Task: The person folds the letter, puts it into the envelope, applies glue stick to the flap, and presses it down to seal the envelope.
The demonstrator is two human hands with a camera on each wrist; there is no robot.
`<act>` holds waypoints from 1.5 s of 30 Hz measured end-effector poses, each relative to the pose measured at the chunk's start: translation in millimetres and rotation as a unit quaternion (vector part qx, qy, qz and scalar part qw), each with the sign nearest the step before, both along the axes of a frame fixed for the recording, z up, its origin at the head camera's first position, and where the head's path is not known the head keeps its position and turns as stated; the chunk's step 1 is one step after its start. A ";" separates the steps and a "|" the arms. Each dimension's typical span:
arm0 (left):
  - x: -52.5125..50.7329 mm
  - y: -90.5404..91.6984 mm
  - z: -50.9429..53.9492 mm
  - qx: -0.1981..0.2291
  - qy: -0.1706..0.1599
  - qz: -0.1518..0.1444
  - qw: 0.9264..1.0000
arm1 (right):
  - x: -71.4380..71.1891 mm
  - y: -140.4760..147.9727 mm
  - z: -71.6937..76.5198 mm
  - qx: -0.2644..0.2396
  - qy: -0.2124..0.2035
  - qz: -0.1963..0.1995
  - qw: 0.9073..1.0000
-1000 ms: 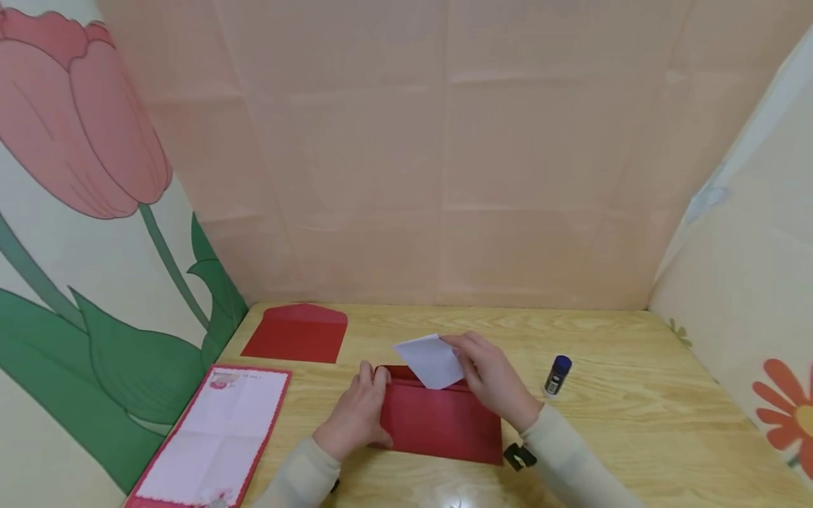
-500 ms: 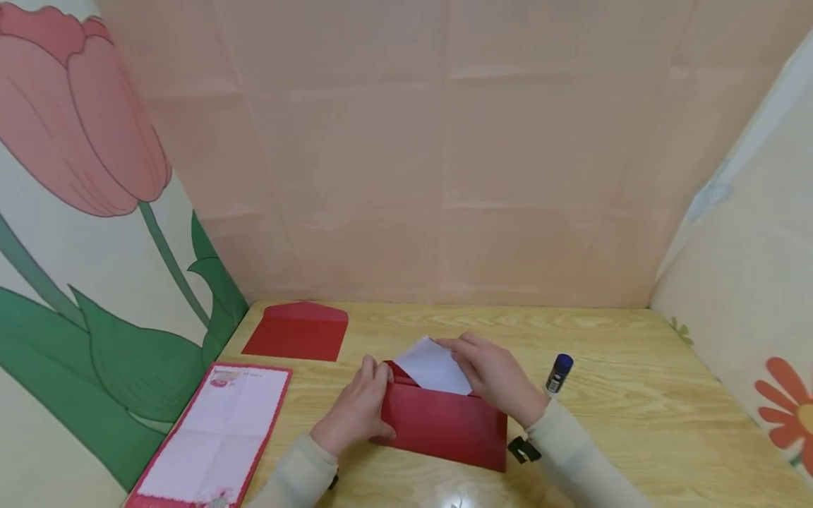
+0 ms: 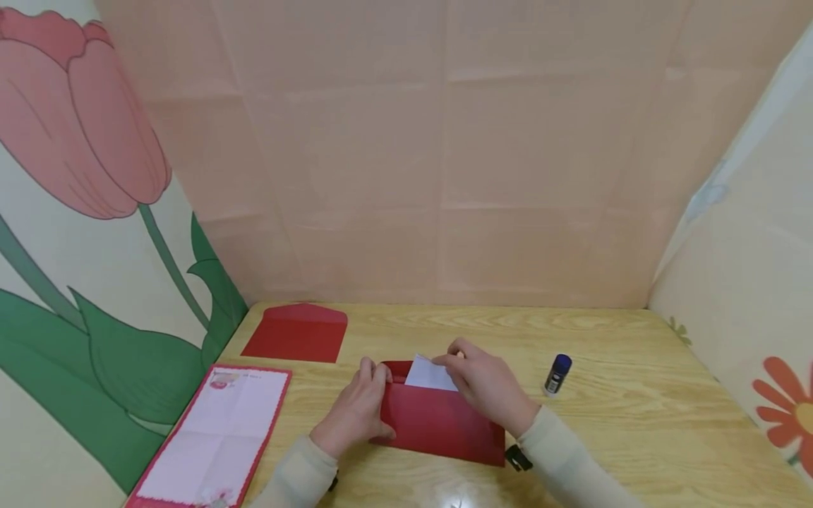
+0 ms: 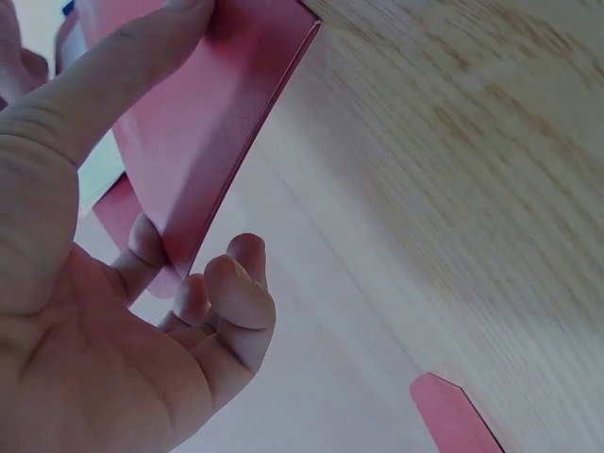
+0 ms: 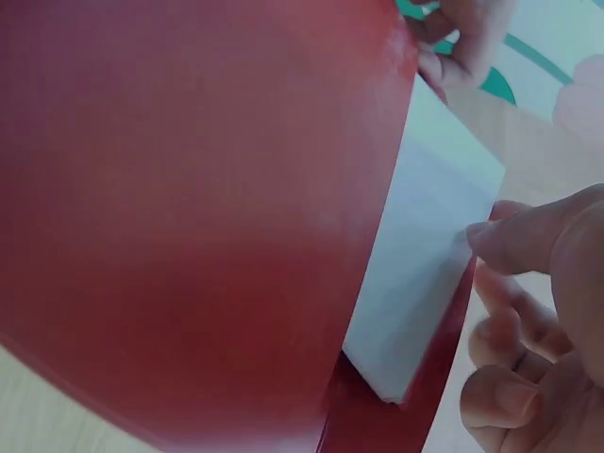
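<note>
Head view: the left hand [image 3: 352, 406] gripped its end of the red envelope [image 3: 438, 427], thumb in front, fingers behind; the right hand [image 3: 494, 384] pinched the folded white paper [image 3: 430, 376], which sat partway in the envelope's mouth, just left of those fingertips. The envelope spanned between the hands, running below the right one. Both forearms reached in from the near side, the right hand angled inward over the mouth. Glue stick [image 3: 558, 375] stood right of the right hand; second red envelope [image 3: 295, 335] lay beyond the left hand, to its left. Left wrist view: thumb stretched across the front face, a fingertip at the edge by the mouth, other fingers bent loosely clear of it. A light grip seemed best, since squeezing could pinch the mouth closed. Right wrist view: thumb lay on the paper's outer edge, remaining fingers folded behind; hard to tell whether the flap [image 5: 436, 387] was caught in that pinch too. The paper stood higher on the side toward the left hand, so evening up that side first, then pressing along the whole edge, looked the safest way to avoid a crease.
</note>
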State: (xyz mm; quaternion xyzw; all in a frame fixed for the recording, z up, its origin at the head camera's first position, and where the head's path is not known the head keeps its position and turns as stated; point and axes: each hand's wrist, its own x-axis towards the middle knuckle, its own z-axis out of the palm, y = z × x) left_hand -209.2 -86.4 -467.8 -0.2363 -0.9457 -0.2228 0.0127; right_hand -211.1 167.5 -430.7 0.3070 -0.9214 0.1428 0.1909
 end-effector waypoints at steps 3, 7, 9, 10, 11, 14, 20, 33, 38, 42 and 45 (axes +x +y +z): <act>0.2 0.4 0.1 0.001 -0.001 0.002 1.000 | 1.5 -3.3 -4.0 0.010 0.020 0.006 1.000; -0.1 0.3 0.4 0.003 -0.002 0.003 1.000 | 3.6 -8.5 -11.0 0.030 0.045 0.023 0.998; -0.3 0.2 0.4 0.004 -0.002 0.003 1.000 | 4.5 -10.9 -15.3 0.039 0.045 0.028 0.998; -0.5 0.2 0.2 0.005 -0.002 0.002 1.000 | 4.9 -11.9 -17.5 0.042 0.041 0.029 0.998; -0.6 0.2 -0.1 0.006 -0.002 0.002 1.000 | 5.3 -13.0 -19.8 0.045 0.035 0.028 0.998; -0.5 0.2 -0.6 0.008 -0.003 0.003 1.000 | 6.8 -15.6 -24.6 0.045 0.020 0.023 0.999; -1.8 0.5 -1.0 0.010 -0.009 0.006 1.000 | 8.7 -21.3 -26.5 0.018 0.016 -0.004 1.000; -0.7 0.8 -1.4 0.008 -0.003 0.001 1.000 | 5.2 -27.0 -35.2 -0.026 -0.047 -0.010 0.999; -0.8 0.8 -1.7 0.005 -0.001 0.003 1.000 | 4.9 -30.2 -36.8 -0.046 -0.088 -0.001 0.995; -0.7 0.7 -3.1 0.002 0.002 -0.004 1.000 | 6.0 -33.7 -35.7 -0.047 -0.121 0.006 0.992; -0.7 -0.3 -4.1 0.002 0.000 -0.011 1.000 | 6.2 -35.3 -35.0 -0.058 -0.140 0.007 0.988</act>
